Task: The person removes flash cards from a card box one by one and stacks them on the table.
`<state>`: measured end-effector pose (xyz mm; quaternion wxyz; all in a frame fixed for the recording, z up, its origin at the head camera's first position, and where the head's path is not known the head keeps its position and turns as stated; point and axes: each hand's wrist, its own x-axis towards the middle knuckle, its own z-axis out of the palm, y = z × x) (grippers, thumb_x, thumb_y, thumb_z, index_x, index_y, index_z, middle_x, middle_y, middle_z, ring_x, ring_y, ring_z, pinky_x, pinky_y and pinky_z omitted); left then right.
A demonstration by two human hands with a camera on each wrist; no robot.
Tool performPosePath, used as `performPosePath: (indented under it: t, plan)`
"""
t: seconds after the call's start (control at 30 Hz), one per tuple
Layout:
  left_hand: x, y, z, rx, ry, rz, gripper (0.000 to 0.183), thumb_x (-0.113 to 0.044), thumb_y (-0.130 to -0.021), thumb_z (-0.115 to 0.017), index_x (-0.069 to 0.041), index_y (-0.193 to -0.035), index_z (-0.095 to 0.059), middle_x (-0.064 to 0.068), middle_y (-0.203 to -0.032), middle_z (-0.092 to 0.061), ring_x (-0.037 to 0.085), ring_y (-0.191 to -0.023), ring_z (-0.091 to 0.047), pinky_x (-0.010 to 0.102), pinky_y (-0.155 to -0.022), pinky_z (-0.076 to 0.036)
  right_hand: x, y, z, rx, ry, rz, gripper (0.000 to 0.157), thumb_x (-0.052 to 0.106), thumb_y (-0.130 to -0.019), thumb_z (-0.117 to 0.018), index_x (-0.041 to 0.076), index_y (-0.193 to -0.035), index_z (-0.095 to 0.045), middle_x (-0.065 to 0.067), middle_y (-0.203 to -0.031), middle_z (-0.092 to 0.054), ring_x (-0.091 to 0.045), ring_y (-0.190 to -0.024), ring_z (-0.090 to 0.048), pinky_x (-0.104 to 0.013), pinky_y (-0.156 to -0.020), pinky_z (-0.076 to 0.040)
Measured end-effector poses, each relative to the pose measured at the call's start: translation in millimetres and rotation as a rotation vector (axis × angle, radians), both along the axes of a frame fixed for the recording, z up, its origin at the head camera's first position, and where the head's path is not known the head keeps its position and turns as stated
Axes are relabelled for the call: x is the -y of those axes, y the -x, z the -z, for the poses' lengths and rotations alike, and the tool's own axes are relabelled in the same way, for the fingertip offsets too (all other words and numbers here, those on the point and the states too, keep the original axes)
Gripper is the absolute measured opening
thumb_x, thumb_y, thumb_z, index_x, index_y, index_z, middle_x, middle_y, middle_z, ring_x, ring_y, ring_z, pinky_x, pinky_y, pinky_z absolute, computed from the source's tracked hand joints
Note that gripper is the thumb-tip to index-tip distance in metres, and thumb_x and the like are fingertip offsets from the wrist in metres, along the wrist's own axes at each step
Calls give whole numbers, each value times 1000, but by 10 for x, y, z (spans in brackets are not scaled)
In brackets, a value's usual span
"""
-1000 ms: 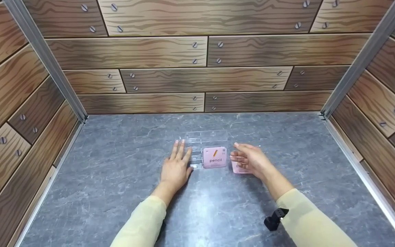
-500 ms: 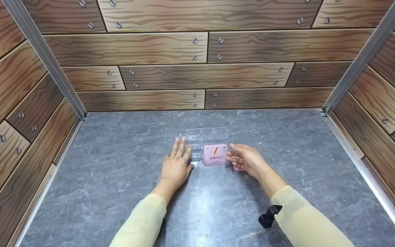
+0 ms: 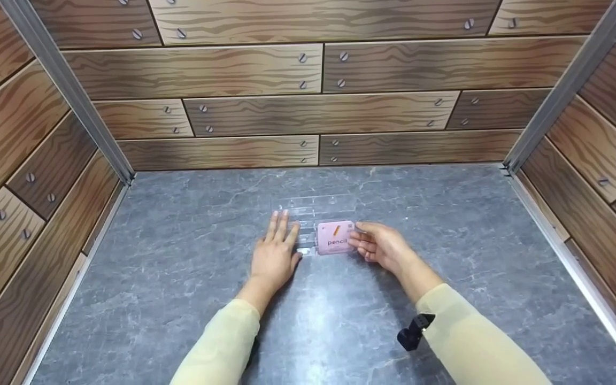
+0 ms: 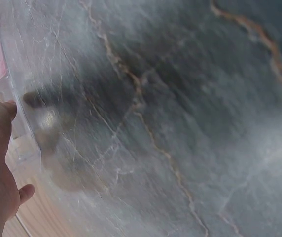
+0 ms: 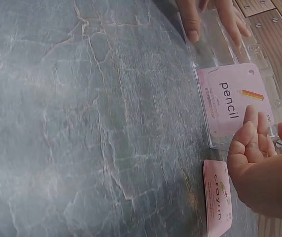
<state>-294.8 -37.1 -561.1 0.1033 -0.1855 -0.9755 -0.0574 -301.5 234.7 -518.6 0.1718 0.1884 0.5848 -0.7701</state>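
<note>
Reaching in from the near edge are two pale yellow sleeves [image 3: 217, 342], the right one carrying a small black device [image 3: 414, 331] at its inner side. Beyond the cuffs, the left hand [image 3: 274, 255] lies palm down with its fingers spread, their tips over the left part of a clear plastic tray [image 5: 217, 42]; it grips nothing. Across from it, the right hand [image 3: 387, 248] is turned on its side, fingers gently bent and the thumb apart from them, fingertips at the right edge of a pink pencil card [image 3: 333, 238]; how firmly they touch it I cannot tell. This card lies flat on the right part of the tray, its word and its orange pencil drawing facing up. On the grey marbled tabletop [image 3: 179, 256], just beside the tray, a pink crayon card [image 5: 217, 197] shows in the right wrist view, mostly hidden by the right hand in the head view. The tray's far strip extends past the pencil card. Farther off, metal posts [image 3: 72, 96] stand at the corners, joining a back wall [image 3: 233, 69] printed with wooden planks and screw heads.
</note>
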Motion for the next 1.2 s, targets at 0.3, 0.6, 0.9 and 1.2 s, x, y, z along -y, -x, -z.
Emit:
performPosePath:
  t: [0.3,0.6,0.9,1.2]
  plan:
    - [9,0,-14,-2,-5,8,71,-42,-101,-71,-16,-162,-46,13,-174,-24,34,-161,-19,58,-104,-52,55,38,-6,14,-1,27,17,12,-106,-65,5,-121,-64,-2,-89,-80,-10,-76,-77,-19,-59,-55]
    - [8,-5,-10,-13,-12,8,71,-42,-100,-71,-15,-162,-47,14,-174,-25,34,-161,-19,57,-103,-53,85,49,9,8,-4,25,31,10,-105,-66,-1,-134,-60,-3,-89,-80,-10,-76,-77,-18,-58,-55]
    - [3,-9,0,-11,-2,4,71,-42,-100,-71,-16,-162,-47,13,-174,-25,33,-162,-19,56,-101,-55,138,70,20,12,18,69,31,4,-102,-67,0,-132,-58,-4,-83,-79,-11,-72,-77,-17,-54,-54]
    - [10,2,4,-32,-8,9,71,-42,-100,-72,-16,-161,-48,14,-173,-27,34,-161,-21,56,-102,-55,166,106,40,6,1,69,37,3,-101,-70,1,-133,-54,-3,-84,-79,-11,-73,-77,-17,-55,-54]
